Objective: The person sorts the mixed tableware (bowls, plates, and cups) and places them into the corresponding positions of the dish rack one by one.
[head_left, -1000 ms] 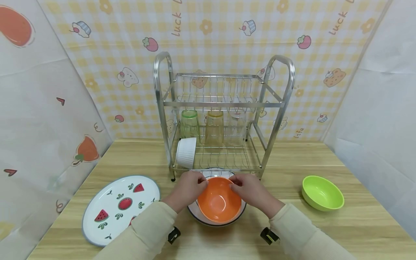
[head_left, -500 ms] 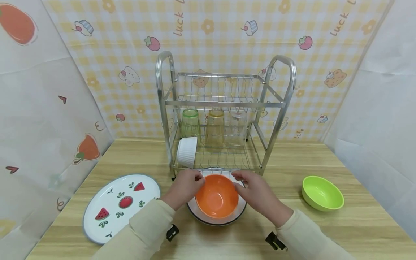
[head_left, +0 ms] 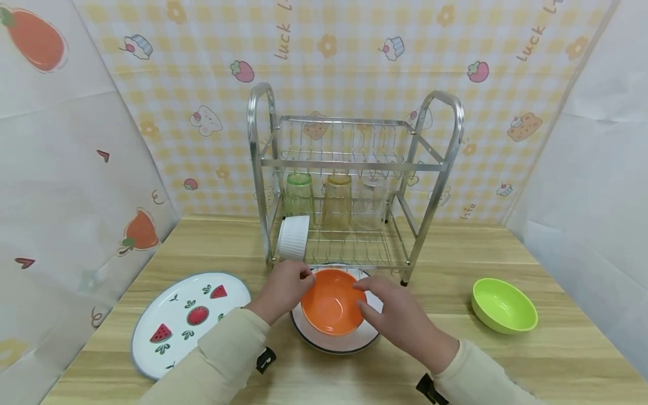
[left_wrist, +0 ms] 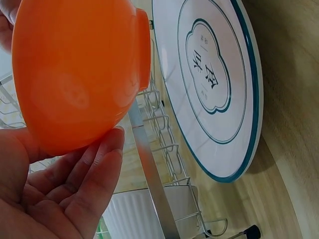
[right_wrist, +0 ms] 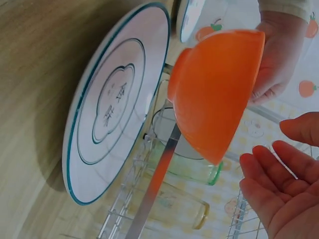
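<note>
An orange bowl (head_left: 333,304) hangs above a white plate (head_left: 349,345) with a dark blue-green rim and characters in its middle. My left hand (head_left: 284,289) grips the bowl's left rim, thumb inside and fingers against the outer wall, as the left wrist view shows. To the right of the bowl, my right hand (head_left: 402,315) holds nothing, its fingers spread and loosely bent. In the right wrist view a gap separates the bowl (right_wrist: 214,89) from the right fingertips (right_wrist: 249,164). The plate lies on the table before a metal dish rack (head_left: 354,165).
On the rack's lower tier stand a green glass (head_left: 300,197), an amber glass (head_left: 337,202) and a clear glass (head_left: 370,205). A white ribbed bowl (head_left: 293,239) leans at its front left. A watermelon-patterned oval plate (head_left: 172,316) lies left; a lime-green bowl (head_left: 501,304) sits right.
The right hand has let go of the orange bowl's rim and drawn back to the right. Still held by the left hand, the bowl has shifted slightly left and up in the head view.
</note>
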The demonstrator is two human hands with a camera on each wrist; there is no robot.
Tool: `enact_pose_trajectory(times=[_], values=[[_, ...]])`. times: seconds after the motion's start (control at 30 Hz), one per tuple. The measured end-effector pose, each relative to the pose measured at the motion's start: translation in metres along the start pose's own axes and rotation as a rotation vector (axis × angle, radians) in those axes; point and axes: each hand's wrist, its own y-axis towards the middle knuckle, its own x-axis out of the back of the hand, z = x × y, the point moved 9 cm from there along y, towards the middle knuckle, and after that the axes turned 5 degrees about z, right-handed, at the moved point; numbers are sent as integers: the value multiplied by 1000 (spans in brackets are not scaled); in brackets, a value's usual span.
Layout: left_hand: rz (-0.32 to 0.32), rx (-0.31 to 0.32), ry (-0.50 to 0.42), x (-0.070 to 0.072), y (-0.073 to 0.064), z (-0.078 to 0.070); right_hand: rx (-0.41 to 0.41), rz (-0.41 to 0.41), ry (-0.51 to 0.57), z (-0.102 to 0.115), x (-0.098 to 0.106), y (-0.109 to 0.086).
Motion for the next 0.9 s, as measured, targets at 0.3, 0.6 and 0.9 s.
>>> enact_pose_trajectory(times=[0.3, 0.6, 0.9], values=[[-18, -5, -9, 5, 4, 3, 163, 86, 72, 17, -16, -2], [-11, 20, -6, 4, 5, 3, 206, 209, 47, 27, -37, -1], [-28, 22, -17, 6, 7, 4, 249, 222, -73, 36, -44, 1]])
